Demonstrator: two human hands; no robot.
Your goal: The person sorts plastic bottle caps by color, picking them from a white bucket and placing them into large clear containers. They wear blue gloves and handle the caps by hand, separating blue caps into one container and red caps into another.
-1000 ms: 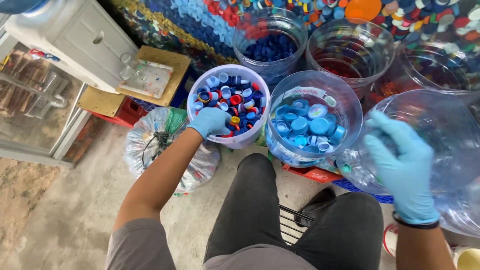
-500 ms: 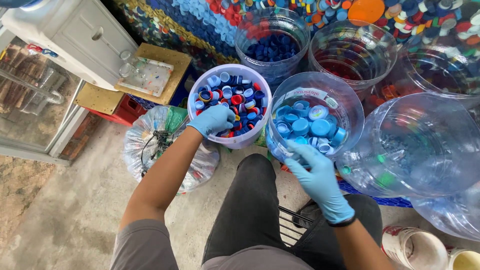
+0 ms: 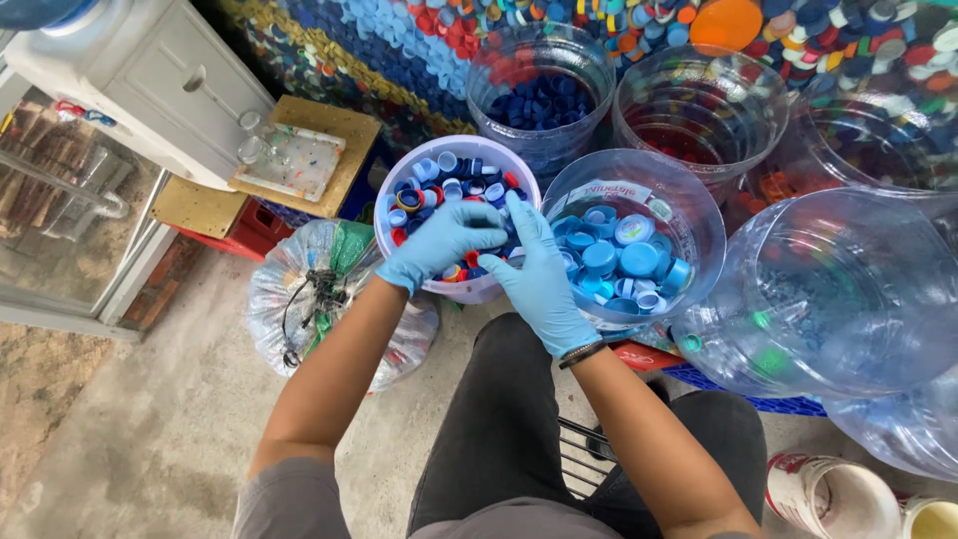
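Now the right hand [image 3: 544, 269] has swung in from the clear jugs at three o'clock — fingers spread, flat, holding nothing — beside the left hand [image 3: 439, 245], curled among mixed caps in the white bucket [image 3: 399, 190] (grip hidden). Both hands now sort one bucket — light-blue caps [image 3: 624, 260] sit just right.

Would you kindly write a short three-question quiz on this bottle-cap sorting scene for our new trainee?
1. True or false: both gloved hands are over the white bucket of mixed caps.
2. Which colour are the caps in the clear container right of that bucket? A) red B) light blue C) yellow
3. What lies on the floor left of the left hand?

Key
1. True; the right hand reaches in from the bucket's right rim.
2. B
3. A tied clear plastic bag.
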